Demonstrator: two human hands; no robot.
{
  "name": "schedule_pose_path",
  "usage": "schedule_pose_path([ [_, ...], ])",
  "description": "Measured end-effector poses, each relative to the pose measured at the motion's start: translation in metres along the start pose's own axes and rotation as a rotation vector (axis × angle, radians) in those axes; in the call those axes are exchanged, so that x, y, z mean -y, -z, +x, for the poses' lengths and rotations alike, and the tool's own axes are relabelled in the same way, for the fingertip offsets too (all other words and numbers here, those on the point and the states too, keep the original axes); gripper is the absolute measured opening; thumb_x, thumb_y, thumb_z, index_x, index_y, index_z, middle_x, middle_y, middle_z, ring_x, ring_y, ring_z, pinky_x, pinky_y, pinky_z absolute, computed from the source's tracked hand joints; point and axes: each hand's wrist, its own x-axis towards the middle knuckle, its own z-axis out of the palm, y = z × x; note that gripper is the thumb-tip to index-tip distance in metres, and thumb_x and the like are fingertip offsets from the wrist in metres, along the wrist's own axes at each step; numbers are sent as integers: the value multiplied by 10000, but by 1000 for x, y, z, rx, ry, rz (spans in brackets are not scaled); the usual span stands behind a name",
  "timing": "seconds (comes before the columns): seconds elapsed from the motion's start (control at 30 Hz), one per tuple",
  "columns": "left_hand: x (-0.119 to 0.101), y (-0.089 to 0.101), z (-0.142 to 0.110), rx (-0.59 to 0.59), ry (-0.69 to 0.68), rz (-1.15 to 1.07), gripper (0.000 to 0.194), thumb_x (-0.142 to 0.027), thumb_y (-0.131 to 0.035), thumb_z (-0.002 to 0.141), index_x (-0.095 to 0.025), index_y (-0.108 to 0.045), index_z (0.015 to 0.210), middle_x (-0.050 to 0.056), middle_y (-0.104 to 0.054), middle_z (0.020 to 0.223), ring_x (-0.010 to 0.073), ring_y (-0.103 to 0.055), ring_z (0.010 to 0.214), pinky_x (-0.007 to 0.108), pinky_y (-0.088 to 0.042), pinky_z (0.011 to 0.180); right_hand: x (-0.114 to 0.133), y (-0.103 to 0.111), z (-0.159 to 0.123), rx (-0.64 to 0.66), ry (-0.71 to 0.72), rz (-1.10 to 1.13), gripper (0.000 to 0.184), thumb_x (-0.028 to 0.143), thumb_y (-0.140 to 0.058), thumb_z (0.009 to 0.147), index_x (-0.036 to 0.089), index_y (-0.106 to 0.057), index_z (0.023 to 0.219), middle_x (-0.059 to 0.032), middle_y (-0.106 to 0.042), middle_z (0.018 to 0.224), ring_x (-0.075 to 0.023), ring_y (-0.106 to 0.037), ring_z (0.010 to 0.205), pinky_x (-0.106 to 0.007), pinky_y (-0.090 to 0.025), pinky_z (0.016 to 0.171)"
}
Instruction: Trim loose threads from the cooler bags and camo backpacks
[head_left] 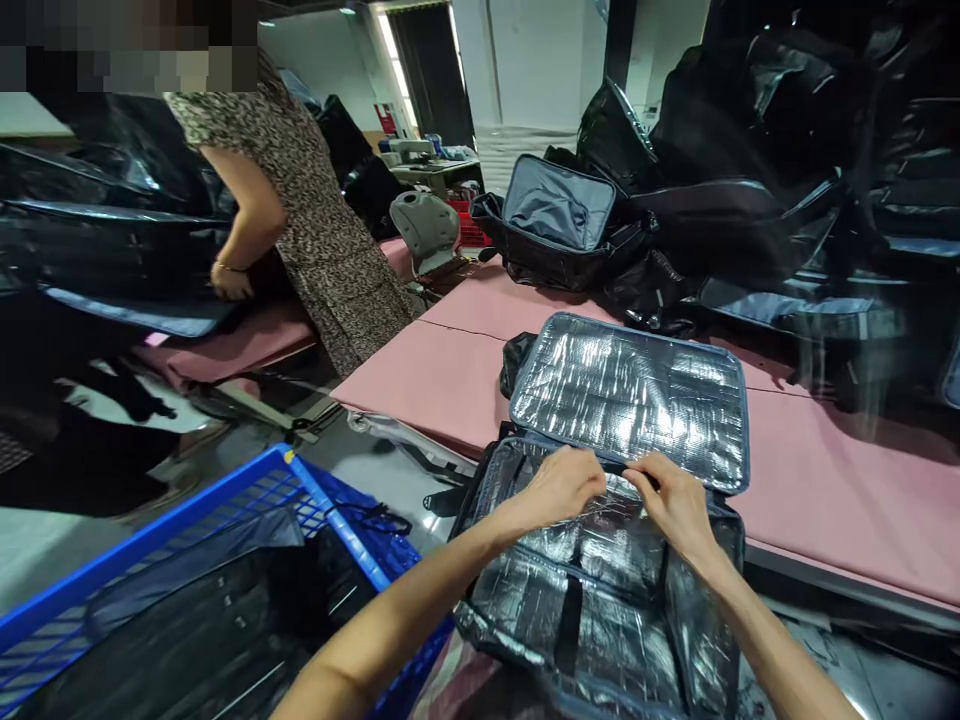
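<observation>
From where I'm standing, a black bag (611, 565) is lying wide open in front of the person, its body jutting past the near edge of the pink-topped bench (442, 365) and its lid (630, 385) leaning back over the surface. The inside is gleaming: a silvery, foil-like lining is covering both halves, creasing into fine wrinkles and catching bright patches of light. Grey-blue binding is running around the lid's rounded corners, and a black band (570, 615) is crossing the lining of the body. Darker outer fabric is showing along the left side.

The left hand (570, 482) is curling its fingers closed at one end of a narrow dark strip (614, 467), just where body and lid are meeting. The right hand (671, 495) is pinching the other end between thumb and fingers, so the two are facing each other with only a small gap between.

Farther along the bench, another bag (559, 205) is standing open with a plain grey lining, and more black bags are piling up beside it, blurring on the right. A blue basket (330, 515) is holding dark bags at the left. Beyond it, a co-worker in a speckled dress (322, 200) is leaning over another bench.
</observation>
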Motion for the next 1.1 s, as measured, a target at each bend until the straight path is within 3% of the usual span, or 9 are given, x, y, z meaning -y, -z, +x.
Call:
schedule_pose_path([
  [0.07, 4, 26, -13, 310, -28, -256, 320, -239, -384, 894, -161, -655, 742, 8, -620, 717, 109, -553, 652, 215, -431, 641, -6, 5, -1, 18, -23, 62, 207, 376, -499, 846, 226, -611, 936, -20, -632, 919, -164, -595, 802, -245, -414, 646],
  [0.1, 9, 38, -18, 348, 1, -328, 350, -241, -366, 901, -164, -667, 741, 6, -634, 722, 104, -562, 642, 207, -437, 634, -8, 8, 0, 22, -26, 59, 226, 355, -515, 834, 229, -589, 1005, -25, -626, 958, -172, -595, 826, -249, -423, 649],
  [0.23, 37, 60, -21, -235, 344, 16, 201, -248, -494, 849, -163, -676, 840, 31, -652, 854, 154, -569, 813, 253, -437, 732, -3, 7, 13, 92, 29, -153, 344, 86, -462, 771, 233, -577, 1060, -25, -608, 1013, -161, -596, 793, -237, -390, 585],
  [0.27, 42, 59, -18, -284, 357, 135, 165, -242, -529, 834, -178, -672, 887, 29, -649, 896, 169, -554, 865, 267, -427, 758, 2, 5, 18, 148, 55, -238, 385, 40, -438, 749, 238, -590, 1042, -24, -609, 1015, -156, -596, 765, -236, -366, 557],
  [0.43, 53, 45, 6, -87, 208, 356, 140, -257, -576, 816, -235, -663, 923, 1, -633, 918, 175, -524, 867, 270, -404, 736, 21, -8, 42, 410, 120, -505, 369, 36, -380, 783, 221, -605, 1010, -71, -606, 966, -177, -577, 697, -261, -259, 510],
  [0.7, 39, 35, 20, -38, -39, 491, 138, -269, -526, 845, -192, -620, 910, 27, -600, 880, 166, -515, 838, 241, -361, 655, 19, 1, 68, 492, 61, -345, 183, 68, -473, 704, 151, -610, 793, -49, -617, 751, -159, -531, 668, -246, -237, 542],
  [0.9, 35, 44, 39, 178, 125, 145, 155, -197, -494, 787, -160, -620, 704, -18, -572, 649, 120, -494, 630, 213, -309, 572, 15, 12, 72, 562, 52, -189, 282, 287, -421, 839, 157, -573, 640, 9, -543, 581, -121, -486, 572, -215, -246, 495],
  [1.0, 41, 51, 49, 280, 195, -20, 127, -187, -519, 715, -144, -612, 639, -30, -533, 570, 107, -461, 572, 208, -292, 553, 5, 20, 64, 494, 17, -114, 260, 352, -430, 850, 176, -609, 777, 7, -612, 710, -143, -552, 673, -213, -321, 550],
  [1.1, 45, 52, 53, 274, 227, -75, 117, -181, -518, 686, -140, -617, 640, -23, -559, 605, 106, -471, 590, 207, -297, 572, -7, 32, 50, 235, 35, -121, 336, 431, -532, 802, 208, -552, 1053, -28, -638, 933, -183, -579, 802, -251, -374, 640],
])
